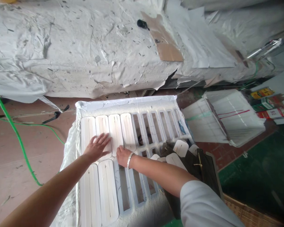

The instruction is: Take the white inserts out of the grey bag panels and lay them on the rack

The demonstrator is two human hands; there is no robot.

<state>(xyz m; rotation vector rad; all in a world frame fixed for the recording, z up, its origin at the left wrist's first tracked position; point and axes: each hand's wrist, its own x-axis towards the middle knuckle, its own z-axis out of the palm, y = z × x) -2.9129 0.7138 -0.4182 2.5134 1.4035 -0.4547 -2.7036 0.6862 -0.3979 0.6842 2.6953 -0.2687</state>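
Note:
My left hand [98, 146] lies flat with fingers spread across white, round-cornered panels [88, 126], each with a thin zip-like line down its middle. They sit side by side on a white cloth-covered frame [127, 102] with rows of slots. My right hand [124, 155], wearing a bracelet [130, 160], has its fingers closed at the lower edge of a panel [115, 132] in the upper row. A further panel [127, 129] lies just right of it. Two more panels [108, 189] fill the left of the lower row. Bare slots [143, 126] show at the right.
Dark cloth pieces with white panels [177, 160] are piled at the frame's right. A white bin [239, 119] stands beyond. Behind runs a wrinkled, cloth-covered bench [85, 50] with cardboard [169, 52] on it. A green hose [16, 135] crosses the left.

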